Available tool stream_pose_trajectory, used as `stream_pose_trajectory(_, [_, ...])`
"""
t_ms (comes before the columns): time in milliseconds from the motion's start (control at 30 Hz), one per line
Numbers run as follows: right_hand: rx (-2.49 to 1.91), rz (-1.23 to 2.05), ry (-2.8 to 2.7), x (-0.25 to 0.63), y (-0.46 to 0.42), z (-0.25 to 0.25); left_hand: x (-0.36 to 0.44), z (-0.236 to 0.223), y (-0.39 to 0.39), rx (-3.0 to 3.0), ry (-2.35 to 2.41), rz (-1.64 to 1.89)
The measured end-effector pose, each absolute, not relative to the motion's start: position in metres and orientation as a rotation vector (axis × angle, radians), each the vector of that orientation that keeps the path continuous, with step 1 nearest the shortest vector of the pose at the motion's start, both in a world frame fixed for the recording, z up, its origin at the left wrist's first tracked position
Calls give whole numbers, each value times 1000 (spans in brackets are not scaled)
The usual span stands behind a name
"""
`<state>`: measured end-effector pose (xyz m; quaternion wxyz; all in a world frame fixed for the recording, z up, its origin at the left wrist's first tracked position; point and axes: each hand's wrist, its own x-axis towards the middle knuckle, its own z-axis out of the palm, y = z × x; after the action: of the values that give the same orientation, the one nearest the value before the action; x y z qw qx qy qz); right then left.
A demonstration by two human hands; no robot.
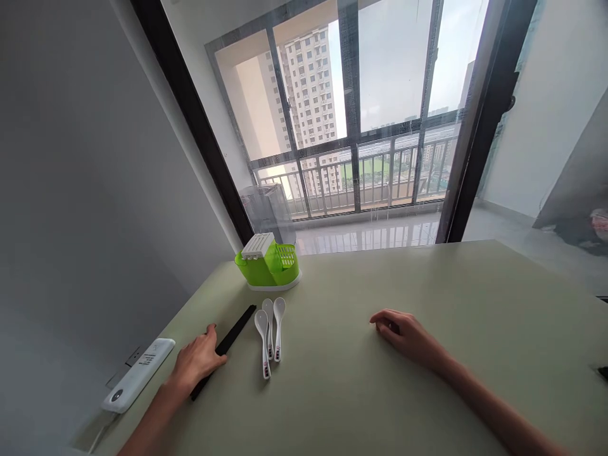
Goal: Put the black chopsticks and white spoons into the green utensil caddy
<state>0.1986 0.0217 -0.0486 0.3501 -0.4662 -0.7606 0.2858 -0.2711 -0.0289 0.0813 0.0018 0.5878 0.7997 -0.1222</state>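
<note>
1. Left hand (197, 358) straddles the sticks (236, 329), thumb apart, seemingly to span them; whether it's gripping, can't tell!
2. Spoons (270, 330) right beside it, handles nearward, apparently for easy reach.
3. Right hand (401, 332) loose, half-curled, empty.

Here, my left fingers (218, 360) covering middle of black strip (236, 330); pinched or merely touched, can't tell. Right fingers (390, 315) curled, palm tucked out of sight. Both forearms (475, 383) cut off by bottom edge. Over to white spoons (261, 321): labels (266, 372) too small to read. Cord (98, 437) running out at bottom. Dark object (603, 372) at right edge, cut off, can't make out.
</note>
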Motion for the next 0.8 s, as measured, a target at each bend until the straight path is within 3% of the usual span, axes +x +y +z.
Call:
stream_pose_trajectory(300, [-1237,736,-1933,197,16,-40,-264,88,-28,1855,2479,-614])
stream_pose_trajectory(800, [-1249,770,-1951,201,19,-50,-279,76,-26,1868,2459,-635])
